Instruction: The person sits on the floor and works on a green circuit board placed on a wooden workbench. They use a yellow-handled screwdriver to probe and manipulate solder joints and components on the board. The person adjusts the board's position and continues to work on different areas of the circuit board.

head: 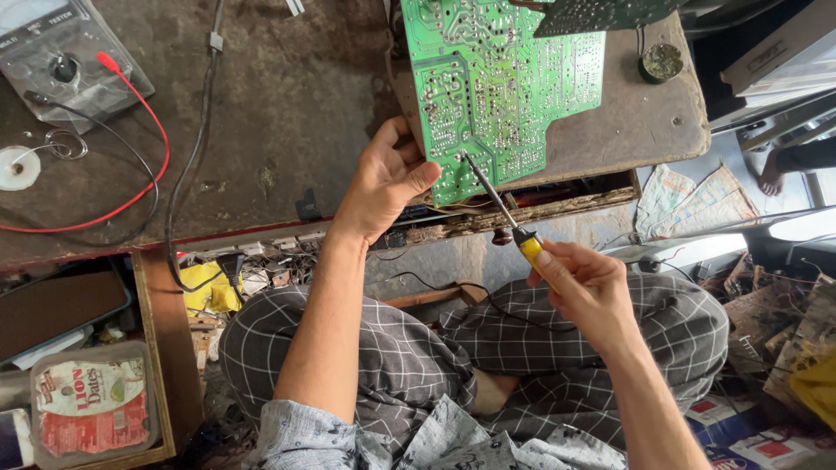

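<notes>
The right hand (585,283) is clamped on a yellow-handled soldering iron (501,207), its tip touching the green circuit board (505,78). The left hand (387,178) grips the board's lower edge at the bench (287,104) rim, near a multimeter (65,57).

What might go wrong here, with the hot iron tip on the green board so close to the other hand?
1. The soldering iron tip touches the circuit board very near the left hand thumb, so a slip may burn it.
2. The board overhangs the table edge, held only by that hand; it could shift.
3. The right hand holds the iron above the lap, where solder might drip.
</notes>
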Tool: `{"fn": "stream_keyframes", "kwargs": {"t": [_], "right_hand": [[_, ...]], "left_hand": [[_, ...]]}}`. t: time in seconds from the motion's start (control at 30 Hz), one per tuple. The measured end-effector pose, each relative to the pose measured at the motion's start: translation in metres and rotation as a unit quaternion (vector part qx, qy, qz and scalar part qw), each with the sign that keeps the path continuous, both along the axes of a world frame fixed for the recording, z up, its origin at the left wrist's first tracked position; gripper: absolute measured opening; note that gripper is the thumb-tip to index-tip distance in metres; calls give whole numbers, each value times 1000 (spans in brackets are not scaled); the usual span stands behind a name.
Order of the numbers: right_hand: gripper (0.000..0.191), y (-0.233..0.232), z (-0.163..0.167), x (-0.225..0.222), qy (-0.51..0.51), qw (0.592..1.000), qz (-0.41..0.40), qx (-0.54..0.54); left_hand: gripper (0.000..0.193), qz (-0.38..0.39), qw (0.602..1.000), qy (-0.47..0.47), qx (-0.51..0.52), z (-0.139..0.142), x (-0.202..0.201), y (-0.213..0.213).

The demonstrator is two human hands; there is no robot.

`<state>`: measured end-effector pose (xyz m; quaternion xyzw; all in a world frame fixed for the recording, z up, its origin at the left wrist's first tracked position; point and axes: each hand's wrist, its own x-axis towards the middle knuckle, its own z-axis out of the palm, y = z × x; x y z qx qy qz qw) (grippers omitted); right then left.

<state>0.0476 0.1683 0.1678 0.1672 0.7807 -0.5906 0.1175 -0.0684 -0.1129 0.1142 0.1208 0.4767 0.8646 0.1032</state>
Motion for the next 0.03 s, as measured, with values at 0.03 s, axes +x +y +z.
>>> {"fn": "stream_keyframes", "kwargs": {"t": [0.03], "right_hand": [[30,1,0,-1,0,1000,0,-6]], "left_hand": [[68,-2,1000,0,6,-1,0,0]]}}
